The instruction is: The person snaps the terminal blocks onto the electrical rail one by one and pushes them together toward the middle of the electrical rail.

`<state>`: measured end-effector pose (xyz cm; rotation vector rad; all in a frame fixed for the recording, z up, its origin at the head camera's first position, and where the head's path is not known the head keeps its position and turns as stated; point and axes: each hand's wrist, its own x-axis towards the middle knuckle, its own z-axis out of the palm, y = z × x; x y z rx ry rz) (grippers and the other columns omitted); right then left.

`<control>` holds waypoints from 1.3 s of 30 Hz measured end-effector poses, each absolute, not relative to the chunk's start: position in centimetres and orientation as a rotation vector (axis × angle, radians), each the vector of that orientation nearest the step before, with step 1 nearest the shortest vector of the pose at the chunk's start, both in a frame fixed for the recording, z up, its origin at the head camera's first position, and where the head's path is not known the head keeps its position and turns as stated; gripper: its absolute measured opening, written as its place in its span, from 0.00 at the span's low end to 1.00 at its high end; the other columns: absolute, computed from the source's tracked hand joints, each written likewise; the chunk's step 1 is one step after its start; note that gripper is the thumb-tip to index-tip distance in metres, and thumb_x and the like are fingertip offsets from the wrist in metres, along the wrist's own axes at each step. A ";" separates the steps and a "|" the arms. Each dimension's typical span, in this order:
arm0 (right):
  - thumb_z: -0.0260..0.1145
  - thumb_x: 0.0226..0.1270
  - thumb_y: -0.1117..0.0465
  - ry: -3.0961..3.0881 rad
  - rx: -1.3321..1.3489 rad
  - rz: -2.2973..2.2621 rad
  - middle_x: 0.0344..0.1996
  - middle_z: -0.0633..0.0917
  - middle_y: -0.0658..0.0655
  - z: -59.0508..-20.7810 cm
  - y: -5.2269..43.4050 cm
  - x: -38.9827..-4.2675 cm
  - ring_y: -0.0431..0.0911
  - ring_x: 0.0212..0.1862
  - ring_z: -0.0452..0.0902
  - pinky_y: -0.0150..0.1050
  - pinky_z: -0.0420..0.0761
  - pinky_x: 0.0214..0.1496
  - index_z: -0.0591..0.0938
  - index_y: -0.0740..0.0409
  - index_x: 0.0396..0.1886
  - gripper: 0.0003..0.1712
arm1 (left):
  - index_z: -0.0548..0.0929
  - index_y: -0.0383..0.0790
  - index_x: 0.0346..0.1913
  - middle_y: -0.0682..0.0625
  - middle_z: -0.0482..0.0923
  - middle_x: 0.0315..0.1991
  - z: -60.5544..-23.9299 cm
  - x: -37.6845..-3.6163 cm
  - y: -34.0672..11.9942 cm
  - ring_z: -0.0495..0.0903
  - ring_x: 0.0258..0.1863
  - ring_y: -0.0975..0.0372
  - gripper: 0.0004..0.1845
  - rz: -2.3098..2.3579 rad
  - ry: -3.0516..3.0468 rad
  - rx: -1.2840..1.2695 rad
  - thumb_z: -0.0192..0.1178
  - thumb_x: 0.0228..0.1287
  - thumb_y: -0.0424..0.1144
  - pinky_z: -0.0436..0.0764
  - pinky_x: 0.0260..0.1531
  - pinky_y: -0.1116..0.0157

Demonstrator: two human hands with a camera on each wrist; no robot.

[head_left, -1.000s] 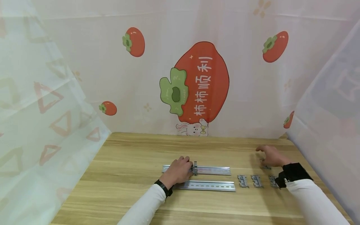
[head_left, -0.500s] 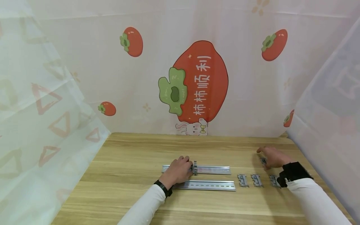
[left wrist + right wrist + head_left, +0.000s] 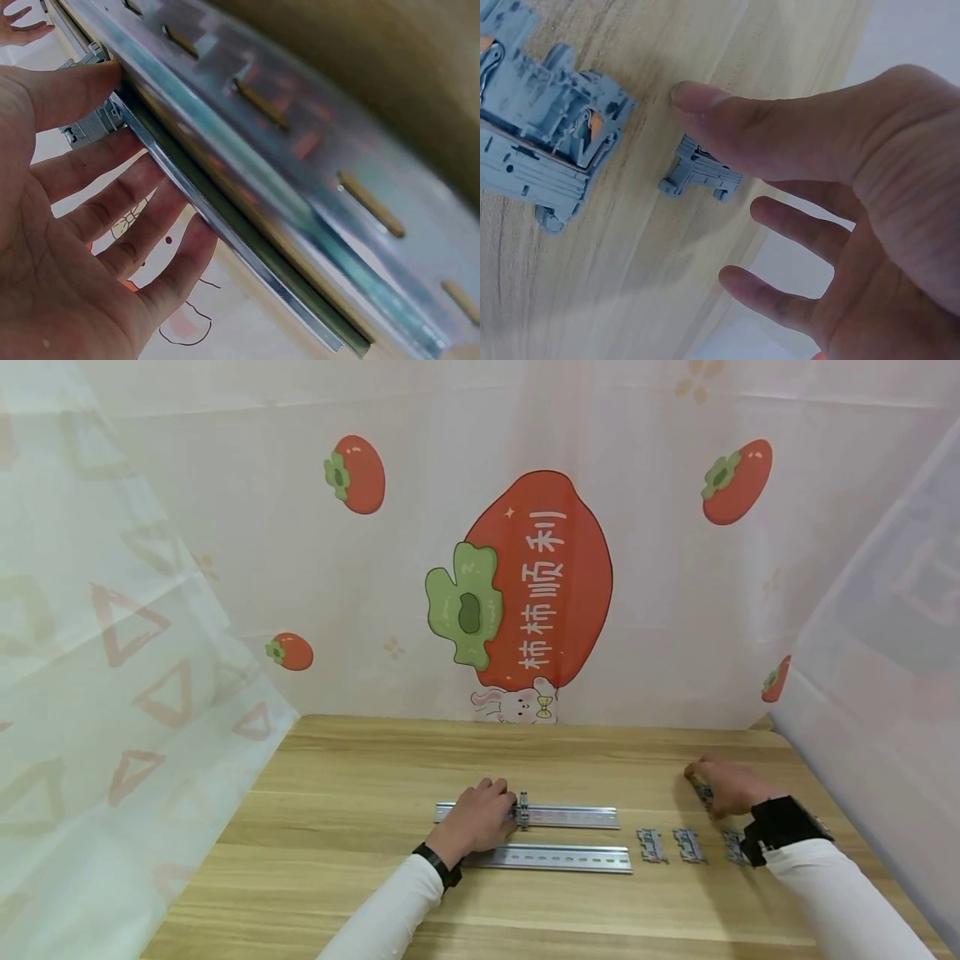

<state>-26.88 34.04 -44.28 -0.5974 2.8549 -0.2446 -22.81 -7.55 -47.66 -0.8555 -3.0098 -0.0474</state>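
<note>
Two DIN rails (image 3: 558, 857) parallel on wooden table (image 3: 345, 827); three grey terminal blocks (image 3: 651, 845) rowed right of them. Left hand (image 3: 476, 820) flat on far rail (image 3: 577, 816), fingers straight, thumb touching mounted block (image 3: 522, 810). Right hand (image 3: 731, 787) spread loosely over fourth block (image 3: 699, 174), gripping nothing.

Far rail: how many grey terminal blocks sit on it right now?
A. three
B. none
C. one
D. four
C. The head view shows a single block clipped on the far rail, right beside the left hand; the other blocks lie loose on the table, to the right of the rails.
</note>
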 end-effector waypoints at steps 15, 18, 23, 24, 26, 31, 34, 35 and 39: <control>0.79 0.35 0.70 2.861 -0.652 -0.186 0.50 0.74 0.72 -44.2 33.9 -26.8 0.63 0.47 0.73 0.51 0.77 0.39 0.77 0.65 0.49 0.35 | 0.81 0.46 0.50 0.52 0.72 0.44 -47.5 -22.7 -7.7 0.71 0.42 0.58 0.18 -0.038 -2.994 -0.851 0.59 0.63 0.52 0.76 0.37 0.57; 0.79 0.36 0.69 2.870 -0.661 -0.169 0.47 0.76 0.70 -44.1 33.8 -26.7 0.63 0.47 0.73 0.52 0.76 0.41 0.78 0.66 0.47 0.33 | 0.81 0.45 0.51 0.52 0.72 0.44 -47.5 -22.6 -7.6 0.71 0.42 0.58 0.19 -0.038 -2.999 -0.849 0.59 0.62 0.52 0.76 0.37 0.58; 0.80 0.34 0.69 2.885 -0.674 -0.163 0.42 0.79 0.66 -44.0 33.6 -26.6 0.62 0.46 0.74 0.54 0.76 0.43 0.79 0.68 0.44 0.31 | 0.81 0.45 0.51 0.52 0.72 0.44 -47.5 -22.6 -7.5 0.71 0.42 0.59 0.19 -0.044 -3.001 -0.844 0.59 0.63 0.51 0.76 0.38 0.58; 0.80 0.34 0.69 2.887 -0.678 -0.165 0.42 0.79 0.65 -44.0 33.6 -26.6 0.62 0.45 0.75 0.54 0.76 0.43 0.79 0.68 0.43 0.30 | 0.81 0.45 0.51 0.52 0.72 0.44 -47.5 -22.6 -7.5 0.71 0.42 0.59 0.18 -0.045 -3.002 -0.843 0.59 0.63 0.51 0.76 0.38 0.58; 0.80 0.34 0.69 2.888 -0.684 -0.176 0.40 0.79 0.64 -44.1 33.7 -26.7 0.61 0.44 0.75 0.53 0.76 0.43 0.79 0.68 0.42 0.30 | 0.81 0.45 0.50 0.52 0.72 0.44 -47.5 -22.5 -7.5 0.71 0.42 0.59 0.18 -0.048 -3.000 -0.841 0.59 0.63 0.51 0.76 0.38 0.58; 0.80 0.33 0.70 2.891 -0.709 -0.195 0.36 0.80 0.61 -44.2 33.8 -26.8 0.57 0.39 0.77 0.51 0.77 0.39 0.80 0.67 0.39 0.27 | 0.81 0.46 0.50 0.53 0.72 0.44 -47.5 -22.3 -7.6 0.71 0.42 0.59 0.18 -0.046 -2.995 -0.842 0.59 0.63 0.51 0.76 0.38 0.58; 0.79 0.34 0.70 2.890 -0.719 -0.193 0.36 0.80 0.61 -44.2 33.8 -26.9 0.56 0.39 0.77 0.50 0.78 0.39 0.80 0.67 0.38 0.26 | 0.81 0.46 0.50 0.53 0.72 0.43 -47.4 -22.3 -7.6 0.71 0.42 0.59 0.18 -0.046 -2.995 -0.841 0.59 0.63 0.51 0.76 0.38 0.58; 0.79 0.34 0.70 2.890 -0.722 -0.191 0.36 0.80 0.61 -44.2 33.8 -26.9 0.56 0.39 0.77 0.50 0.78 0.39 0.81 0.67 0.38 0.26 | 0.81 0.46 0.50 0.53 0.72 0.44 -47.4 -22.3 -7.6 0.71 0.42 0.59 0.18 -0.046 -2.997 -0.840 0.59 0.63 0.51 0.76 0.38 0.58; 0.79 0.35 0.71 2.895 -0.730 -0.187 0.35 0.81 0.60 -44.4 33.9 -27.0 0.56 0.39 0.77 0.50 0.78 0.39 0.81 0.67 0.38 0.24 | 0.81 0.46 0.50 0.52 0.72 0.44 -47.4 -22.4 -7.6 0.71 0.42 0.59 0.18 -0.049 -3.000 -0.836 0.59 0.63 0.51 0.76 0.38 0.58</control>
